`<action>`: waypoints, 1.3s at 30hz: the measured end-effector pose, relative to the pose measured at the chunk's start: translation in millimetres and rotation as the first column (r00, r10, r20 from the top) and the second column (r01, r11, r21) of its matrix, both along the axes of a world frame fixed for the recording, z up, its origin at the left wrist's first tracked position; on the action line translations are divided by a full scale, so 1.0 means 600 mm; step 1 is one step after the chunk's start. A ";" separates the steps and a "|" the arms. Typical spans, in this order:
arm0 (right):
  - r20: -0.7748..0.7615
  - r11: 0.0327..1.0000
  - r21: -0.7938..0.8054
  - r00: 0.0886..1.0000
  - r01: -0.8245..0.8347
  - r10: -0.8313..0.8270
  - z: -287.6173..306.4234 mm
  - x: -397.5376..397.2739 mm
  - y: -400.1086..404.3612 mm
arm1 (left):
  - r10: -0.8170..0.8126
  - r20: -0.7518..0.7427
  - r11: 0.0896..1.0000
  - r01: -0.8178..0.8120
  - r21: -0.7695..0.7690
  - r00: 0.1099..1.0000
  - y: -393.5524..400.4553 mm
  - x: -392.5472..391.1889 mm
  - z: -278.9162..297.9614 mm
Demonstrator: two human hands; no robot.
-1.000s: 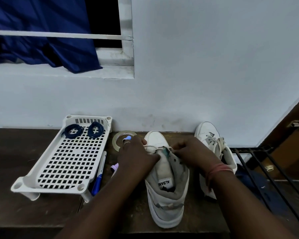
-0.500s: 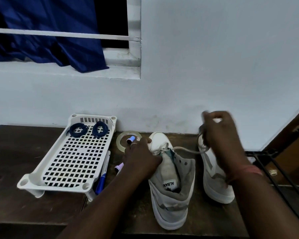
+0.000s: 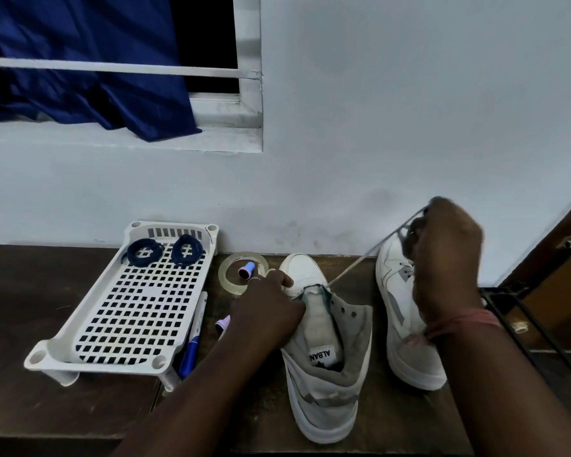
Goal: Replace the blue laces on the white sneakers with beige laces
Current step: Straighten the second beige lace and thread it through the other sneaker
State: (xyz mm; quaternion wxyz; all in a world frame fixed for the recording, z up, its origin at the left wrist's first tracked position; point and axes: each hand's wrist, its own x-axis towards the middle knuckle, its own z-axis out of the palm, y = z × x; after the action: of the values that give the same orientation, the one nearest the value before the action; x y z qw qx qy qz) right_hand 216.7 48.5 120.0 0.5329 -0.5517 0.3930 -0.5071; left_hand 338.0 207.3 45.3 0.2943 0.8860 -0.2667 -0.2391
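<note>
Fingers of the right hand (image 3: 442,258) are curled tight round the beige lace (image 3: 373,252), which runs taut from the fist down to the lowest eyelets of the near sneaker (image 3: 327,357); the left hand (image 3: 267,308) bears down on that shoe at the toe end of the tongue, its fingertips (image 3: 285,280) pressed at the eyelet row, though whether they also pinch the lace's other end is hidden. Judging from this, the step is drawing the lace through the first pair of holes, and it goes well only if the pull follows the line of the eyelet instead of dragging sideways across its edge. Steady pressure from the left hand matters (a light shoe will slide or tip toward the pull). Before threading higher, both ends should be evened up, since one long tail means redoing the lot. Just beside stands the second sneaker (image 3: 406,308), partly behind the right wrist, so its lacing cannot be read. Both blue laces (image 3: 162,252) lie coiled at the far end of the white perforated tray (image 3: 129,324), well apart from the work. A tape roll (image 3: 231,282) sits near the left hand; a snagging tail could catch it.
</note>
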 end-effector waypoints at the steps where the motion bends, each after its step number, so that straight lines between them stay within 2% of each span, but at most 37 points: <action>1: 0.105 0.997 -0.018 0.992 0.070 -0.068 -0.006 -0.003 -0.012 | 0.002 0.016 1.000 -0.002 0.020 1.000 0.000 0.000 0.000; 3: 0.071 0.995 -0.087 0.996 0.053 -0.047 -0.005 -0.010 -0.008 | -0.007 0.067 0.997 0.002 0.079 0.998 -0.002 -0.001 0.003; 4: -0.040 0.994 -0.110 0.999 -0.007 0.003 -0.007 -0.010 0.001 | -0.024 0.101 0.993 0.012 0.118 0.995 -0.002 -0.001 0.004; 5: -0.217 0.985 -0.152 0.975 -0.084 0.050 -0.021 -0.007 -0.002 | -0.039 0.120 0.988 0.020 0.156 0.992 -0.003 0.002 0.003; 6: -0.462 0.971 -0.148 0.881 -0.187 0.099 -0.027 -0.006 0.003 | -0.043 0.104 0.986 0.025 0.166 0.994 -0.003 0.005 0.003; 7: -0.660 0.951 -0.138 0.742 -0.277 0.120 -0.036 -0.004 0.004 | -0.035 0.046 0.989 0.028 0.143 0.998 -0.004 0.008 0.005; 8: -0.789 0.930 -0.067 0.589 -0.362 0.173 -0.037 -0.003 0.012 | -0.021 -0.033 0.996 0.024 0.090 0.999 -0.005 0.011 0.009; 9: -0.856 0.908 0.023 0.461 -0.418 0.234 -0.041 -0.001 0.017 | -0.011 -0.101 0.999 0.014 0.035 0.995 -0.006 0.012 0.013; 10: -0.877 0.892 0.087 0.391 -0.443 0.280 -0.041 0.001 0.024 | -0.003 -0.140 1.000 0.001 -0.013 0.990 -0.007 0.015 0.019; 12: -0.875 0.852 0.105 0.360 -0.513 0.325 -0.049 0.006 0.027 | 0.039 -0.160 0.996 -0.051 -0.072 0.986 -0.009 0.026 0.032; 15: -0.875 0.778 0.129 0.298 -0.615 0.381 -0.067 0.013 0.018 | 0.031 -0.120 0.999 -0.035 -0.034 0.992 0.002 0.044 0.034; 18: -0.865 0.781 0.191 0.275 -0.594 0.420 -0.081 0.017 0.012 | -0.010 -0.148 1.000 0.006 -0.027 0.989 0.012 0.057 0.031; 20: -0.879 0.785 0.189 0.256 -0.590 0.403 -0.087 0.020 0.012 | -0.042 -0.069 0.998 0.039 -0.043 0.997 0.019 0.061 0.048; 21: -0.881 0.789 0.187 0.255 -0.585 0.398 -0.086 0.021 0.016 | -0.037 -0.047 0.997 0.033 -0.075 0.998 0.022 0.064 0.059; 23: -0.873 0.818 0.160 0.308 -0.553 0.378 -0.078 0.022 0.023 | -0.002 -0.115 0.979 -0.021 -0.200 0.993 0.030 0.073 0.079; 25: -0.827 0.849 0.099 0.432 -0.519 0.360 -0.066 0.021 0.027 | 0.021 -0.281 0.927 -0.124 -0.353 0.960 0.041 0.082 0.101; 27: -0.692 0.871 0.075 0.604 -0.485 0.396 -0.051 0.018 0.025 | -0.002 -0.439 0.847 -0.232 -0.479 0.899 0.049 0.093 0.115; 30: -0.484 0.883 0.061 0.760 -0.465 0.434 -0.017 0.011 0.022 | -0.053 -0.522 0.754 -0.309 -0.580 0.851 0.060 0.104 0.138; 32: -0.411 0.887 0.046 0.800 -0.460 0.436 0.005 0.003 0.020 | -0.057 -0.519 0.728 -0.320 -0.606 0.853 0.071 0.103 0.159; 34: -0.415 0.886 0.008 0.805 -0.464 0.425 0.025 -0.009 0.019 | -0.064 -0.520 0.717 -0.323 -0.617 0.852 0.083 0.097 0.182; 39: -0.531 0.868 -0.086 0.760 -0.489 0.375 0.074 -0.017 0.038 | 0.014 -0.379 0.841 -0.216 -0.497 0.925 0.085 0.079 0.252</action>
State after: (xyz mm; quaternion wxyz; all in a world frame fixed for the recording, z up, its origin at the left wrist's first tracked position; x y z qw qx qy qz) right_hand 206.7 71.1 164.5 0.4521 -0.7944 0.3196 -0.2499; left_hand 385.3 258.6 196.4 0.5850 0.7255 -0.2089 -0.2963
